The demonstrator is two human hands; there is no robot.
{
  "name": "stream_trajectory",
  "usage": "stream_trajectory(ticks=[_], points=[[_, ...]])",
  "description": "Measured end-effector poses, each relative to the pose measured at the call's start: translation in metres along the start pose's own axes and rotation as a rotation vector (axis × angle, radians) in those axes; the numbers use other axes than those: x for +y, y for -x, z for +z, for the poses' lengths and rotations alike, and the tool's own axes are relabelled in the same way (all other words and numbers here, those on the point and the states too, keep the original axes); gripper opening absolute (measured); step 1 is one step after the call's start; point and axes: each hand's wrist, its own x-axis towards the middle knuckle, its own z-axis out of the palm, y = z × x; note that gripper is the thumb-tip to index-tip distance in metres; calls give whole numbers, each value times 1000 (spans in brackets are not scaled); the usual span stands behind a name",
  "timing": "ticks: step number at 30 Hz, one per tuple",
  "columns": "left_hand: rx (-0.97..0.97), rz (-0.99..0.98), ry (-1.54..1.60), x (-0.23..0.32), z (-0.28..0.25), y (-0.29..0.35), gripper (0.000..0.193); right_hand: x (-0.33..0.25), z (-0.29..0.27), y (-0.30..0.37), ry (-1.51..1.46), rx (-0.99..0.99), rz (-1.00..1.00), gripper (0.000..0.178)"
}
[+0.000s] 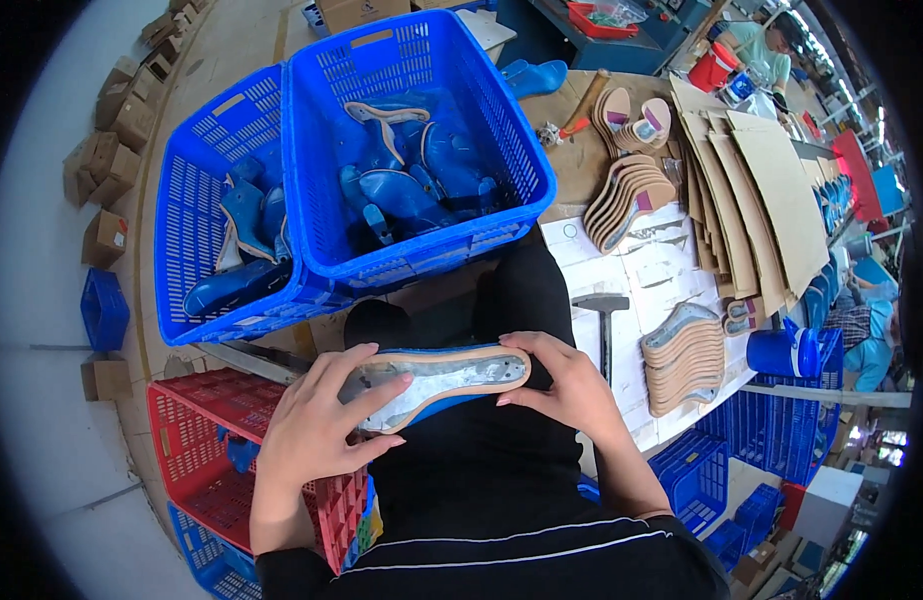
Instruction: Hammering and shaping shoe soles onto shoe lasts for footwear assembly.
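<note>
Above my lap I hold a blue shoe last [442, 380] sole side up, with a tan insole on it and a shiny grey metal plate on its bottom. My left hand [327, 410] wraps the broad toe part, its index finger lying on the plate. At the narrow heel end, my right hand [567, 385] pinches the edge between thumb and fingers. Just beyond stand two blue plastic crates; the larger crate [422, 255] and the smaller crate [217, 105] both contain blue lasts, some with tan edges. A hammer [604, 325] lies on the worktable to the right.
Stacked insoles [684, 360] and more insoles [622, 205] sit on the white-covered worktable [632, 420]. Cardboard sheets [772, 190] lean behind them, near a blue bucket [782, 352]. Red crates [197, 430] stand low at left. A co-worker [762, 55] is at the far right.
</note>
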Motion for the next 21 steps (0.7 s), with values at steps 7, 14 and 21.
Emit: stream_trajectory(ticks=[7, 14, 21], points=[[-102, 33, -113, 2, -6, -7, 70, 30, -1, 2, -236, -28, -8, 69], [-123, 63, -137, -1, -5, -11, 63, 40, 0, -1, -274, -36, -34, 65], [-116, 77, -150, -2, -3, -7, 53, 57, 1, -6, -432, -70, -123, 61]])
